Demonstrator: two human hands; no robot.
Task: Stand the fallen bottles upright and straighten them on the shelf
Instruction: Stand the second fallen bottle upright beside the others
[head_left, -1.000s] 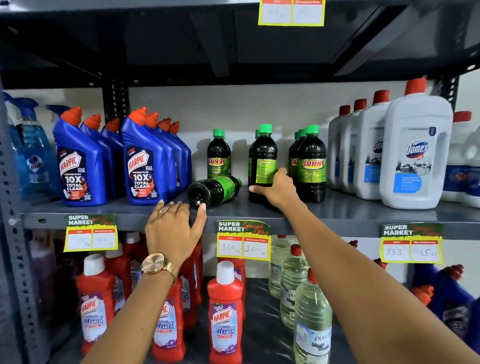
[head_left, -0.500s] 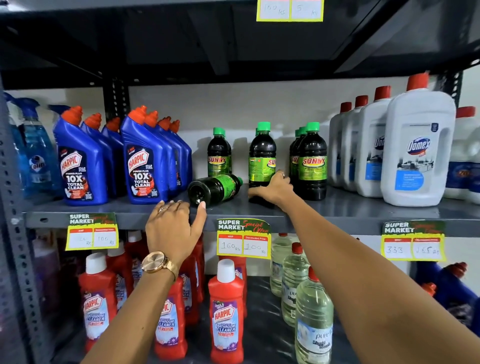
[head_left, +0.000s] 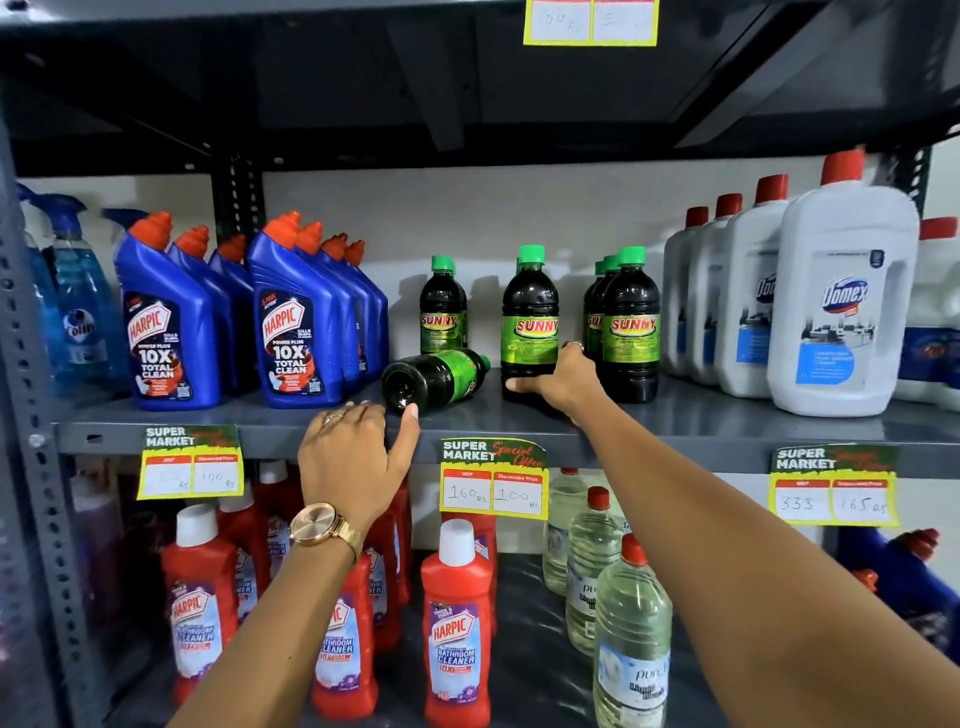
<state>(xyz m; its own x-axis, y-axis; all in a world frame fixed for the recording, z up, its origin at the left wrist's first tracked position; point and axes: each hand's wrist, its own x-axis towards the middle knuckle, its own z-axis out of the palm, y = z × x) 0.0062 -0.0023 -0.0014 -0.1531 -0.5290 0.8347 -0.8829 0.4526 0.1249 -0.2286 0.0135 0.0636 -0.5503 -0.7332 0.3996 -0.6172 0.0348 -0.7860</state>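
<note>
Grey metal shelf (head_left: 701, 415) against white wall (head_left: 519, 208) carries cleaner bottles.

Dark bottles (head_left: 530, 317), green caps, green labels

A grey metal shelf (head_left: 727, 415) carries blue Harpic bottles (head_left: 166, 332) at left, upright green-capped Sunny bottles (head_left: 631, 332) in the middle, one fallen Sunny bottle (head_left: 436, 379) lying on its side, and white Domex jugs (head_left: 841, 312) at right.
</note>
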